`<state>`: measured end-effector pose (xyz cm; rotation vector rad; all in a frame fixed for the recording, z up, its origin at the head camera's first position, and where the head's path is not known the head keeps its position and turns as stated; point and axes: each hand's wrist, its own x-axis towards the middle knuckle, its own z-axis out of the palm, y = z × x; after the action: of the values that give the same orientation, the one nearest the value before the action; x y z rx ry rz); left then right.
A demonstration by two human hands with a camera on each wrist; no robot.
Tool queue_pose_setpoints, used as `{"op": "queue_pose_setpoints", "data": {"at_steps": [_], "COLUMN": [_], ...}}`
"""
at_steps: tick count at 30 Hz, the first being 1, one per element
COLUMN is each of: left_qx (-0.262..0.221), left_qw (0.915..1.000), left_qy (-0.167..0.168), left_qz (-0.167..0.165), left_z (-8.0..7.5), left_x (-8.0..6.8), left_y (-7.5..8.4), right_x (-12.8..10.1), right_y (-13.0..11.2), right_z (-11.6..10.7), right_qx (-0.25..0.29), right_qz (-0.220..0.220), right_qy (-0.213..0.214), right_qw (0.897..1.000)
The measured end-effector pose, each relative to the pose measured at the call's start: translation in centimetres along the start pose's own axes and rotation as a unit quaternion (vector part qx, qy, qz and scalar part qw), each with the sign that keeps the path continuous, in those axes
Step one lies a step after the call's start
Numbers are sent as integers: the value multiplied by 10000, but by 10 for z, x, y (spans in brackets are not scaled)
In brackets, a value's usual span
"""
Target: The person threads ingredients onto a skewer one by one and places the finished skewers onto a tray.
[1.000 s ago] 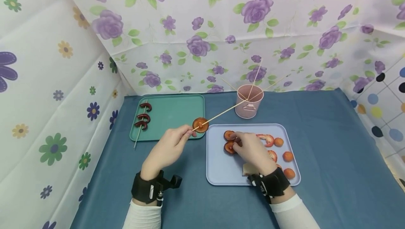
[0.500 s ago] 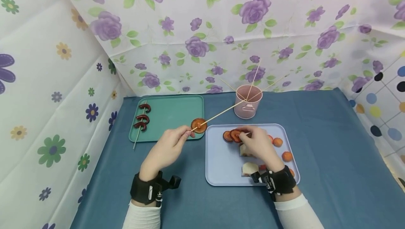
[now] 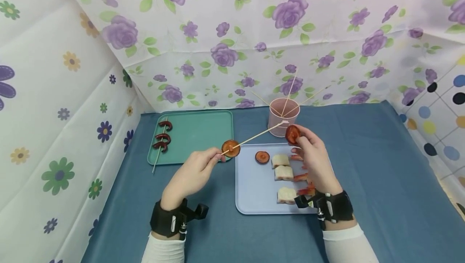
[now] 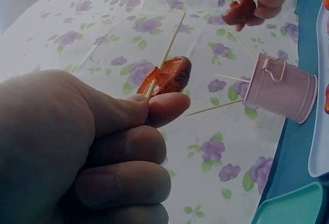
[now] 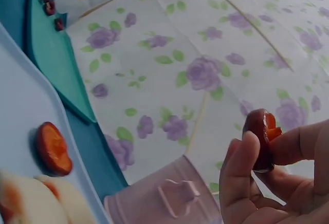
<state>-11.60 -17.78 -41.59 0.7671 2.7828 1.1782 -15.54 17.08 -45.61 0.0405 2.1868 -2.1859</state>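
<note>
My left hand (image 3: 197, 170) pinches the near end of a thin wooden skewer (image 3: 256, 135) that carries one round red-brown slice (image 3: 230, 148) close to the fingers (image 4: 154, 108). The skewer slants up to the right. My right hand (image 3: 312, 154) pinches another round red slice (image 3: 292, 134) at the skewer's far tip, above the blue tray (image 3: 254, 190); the same red slice (image 5: 262, 136) shows between thumb and fingers. One round slice (image 3: 262, 157) and pale bread-like pieces (image 3: 283, 172) lie on the blue tray.
A pink cup (image 3: 283, 119) with spare skewers stands behind the blue tray. A green tray (image 3: 203, 133) at the left holds a finished skewer with three dark pieces (image 3: 162, 137). Flowered cloth walls close in the blue table (image 3: 381, 174) at back and sides.
My right hand picked a round slice off the blue tray and lifted it up to the skewer's tip. The left hand kept the skewer almost still.
</note>
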Motion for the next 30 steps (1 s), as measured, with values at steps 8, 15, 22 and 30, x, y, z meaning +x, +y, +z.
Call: {"op": "queue_pose_setpoints", "data": {"at_steps": [8, 15, 22, 30], "left_qx": [-21, 34, 75, 121], "left_qw": [9996, 9992, 9988, 9988], "left_qy": [-295, -399, -480, -480], "left_qz": [4, 29, 86, -4], "left_z": [6, 8, 9, 9], "left_x": [2, 3, 4, 4], "left_y": [0, 1, 1, 5], "right_x": [-4, -7, -9, -12], "right_y": [-6, -9, -12, -16], "right_z": [-7, -7, -5, -2], "right_qx": [269, 139, -85, -438], "right_qz": [-366, -621, -816, -898], "right_qy": [201, 217, 246, 278], "right_qw": [9988, 9977, 9963, 9946]}}
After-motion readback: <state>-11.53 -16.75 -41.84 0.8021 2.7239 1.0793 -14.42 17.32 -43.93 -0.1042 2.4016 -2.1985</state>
